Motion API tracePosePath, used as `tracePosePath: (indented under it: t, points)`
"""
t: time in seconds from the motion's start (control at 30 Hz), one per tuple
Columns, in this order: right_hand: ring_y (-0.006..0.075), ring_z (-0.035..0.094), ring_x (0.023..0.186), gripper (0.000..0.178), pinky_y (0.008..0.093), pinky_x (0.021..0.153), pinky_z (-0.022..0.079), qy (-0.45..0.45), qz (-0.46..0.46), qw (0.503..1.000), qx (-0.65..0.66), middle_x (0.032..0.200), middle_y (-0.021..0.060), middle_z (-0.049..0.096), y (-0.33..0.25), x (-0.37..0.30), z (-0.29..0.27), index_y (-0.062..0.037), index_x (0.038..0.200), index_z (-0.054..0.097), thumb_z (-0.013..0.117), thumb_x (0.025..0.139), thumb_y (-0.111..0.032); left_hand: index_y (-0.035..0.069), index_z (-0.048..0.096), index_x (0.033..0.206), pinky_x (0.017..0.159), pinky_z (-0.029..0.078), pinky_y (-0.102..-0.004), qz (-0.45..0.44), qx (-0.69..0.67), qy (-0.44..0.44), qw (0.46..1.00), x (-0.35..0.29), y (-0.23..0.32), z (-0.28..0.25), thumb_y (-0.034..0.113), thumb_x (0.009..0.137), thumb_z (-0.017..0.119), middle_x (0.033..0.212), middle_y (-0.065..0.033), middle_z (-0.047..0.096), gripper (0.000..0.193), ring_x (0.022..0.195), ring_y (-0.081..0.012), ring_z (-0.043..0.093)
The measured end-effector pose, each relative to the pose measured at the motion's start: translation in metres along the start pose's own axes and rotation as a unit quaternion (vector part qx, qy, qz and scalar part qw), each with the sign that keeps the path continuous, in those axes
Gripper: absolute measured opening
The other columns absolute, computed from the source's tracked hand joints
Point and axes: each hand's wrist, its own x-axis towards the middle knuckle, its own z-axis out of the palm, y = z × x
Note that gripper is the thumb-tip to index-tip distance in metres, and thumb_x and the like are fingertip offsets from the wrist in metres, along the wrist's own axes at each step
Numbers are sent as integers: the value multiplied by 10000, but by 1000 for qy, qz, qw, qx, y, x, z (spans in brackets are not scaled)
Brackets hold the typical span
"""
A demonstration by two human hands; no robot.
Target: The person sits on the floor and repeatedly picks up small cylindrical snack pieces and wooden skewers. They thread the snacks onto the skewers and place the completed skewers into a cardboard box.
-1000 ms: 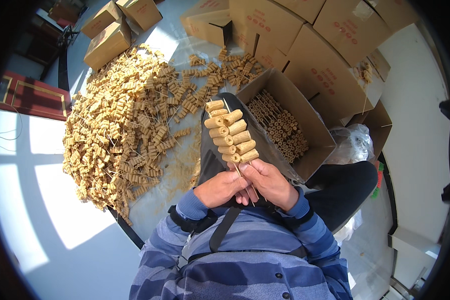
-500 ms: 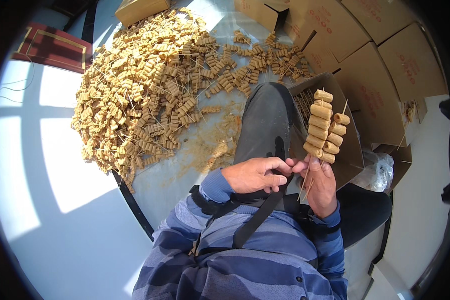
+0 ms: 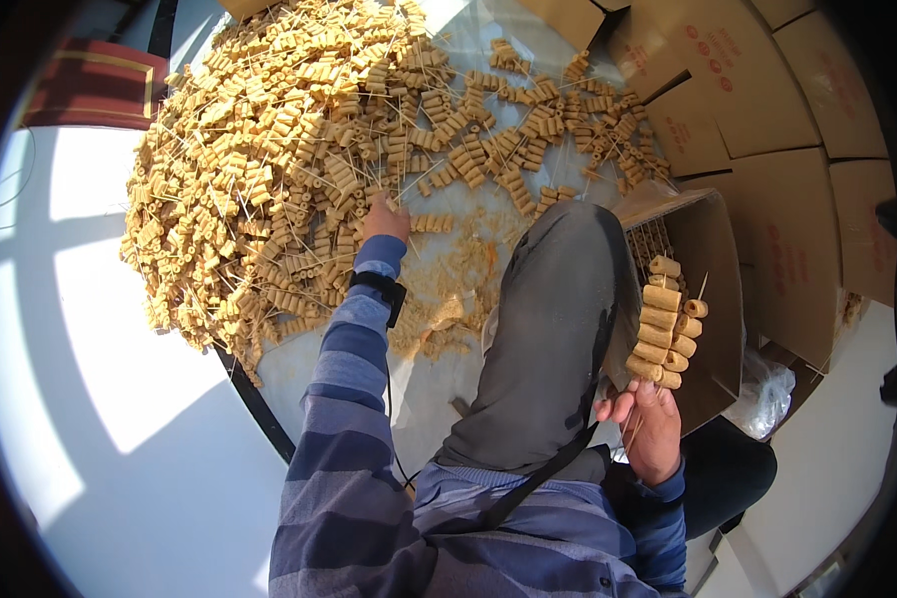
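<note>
My right hand (image 3: 656, 439) is closed around the bare stick ends of several skewers. The skewered rolls (image 3: 658, 334), golden-brown hollow tubes packed side by side, stand upright above my fingers. My left arm stretches forward to the right side of a large heap of similar skewers (image 3: 269, 169). There my left hand (image 3: 383, 219) has its fingers curled down among the sticks; what they pinch, if anything, is hidden. Just right of its fingertips lies one skewer of rolls (image 3: 434, 223) on the sheet.
An open cardboard box (image 3: 713, 289) beside my knee (image 3: 558, 259) holds rows of skewers. Closed cartons (image 3: 787, 239) stack at the right. A clear plastic bag (image 3: 762, 394) lies by the box. Crumbs (image 3: 439, 329) cover the sheet between heap and knee. A red panel (image 3: 95, 85) stands far left.
My left hand has left the right hand's side and reached forward and left to the heap. My right hand still holds its skewers. The view has shifted slightly.
</note>
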Motion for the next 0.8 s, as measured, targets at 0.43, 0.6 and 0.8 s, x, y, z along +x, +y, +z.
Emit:
tracePosePath:
  t: [0.43, 0.6, 0.8]
  points:
    - [280, 693, 797, 243, 465, 947, 517, 17, 45, 999, -21, 761, 102, 664, 1, 8, -6, -66, 1057, 532, 421, 1093, -279, -3, 735, 1107, 876, 585, -456, -122, 147, -206, 960, 92, -9, 53, 277, 995, 556, 1115, -224, 726, 351, 1002, -359, 717]
    - [283, 700, 806, 266, 475, 957, 519, -3, 27, 1000, 16, 784, 115, 671, 1, 9, -1, -45, 1080, 545, 405, 1104, -270, 39, 704, 1045, 849, 566, -481, 168, 282, -100, 939, 34, -17, 13, 431, 979, 560, 919, -223, 724, 423, 939, -389, 697]
    - [256, 717, 823, 201, 430, 861, 597, -23, 4, 993, 120, 867, 110, 690, -5, 9, 16, -52, 1105, 549, 482, 1082, -241, 7, 609, 884, 704, 515, -535, 85, 106, -53, 989, -92, 23, -90, 352, 1016, 530, 897, -253, 682, 378, 842, -433, 662]
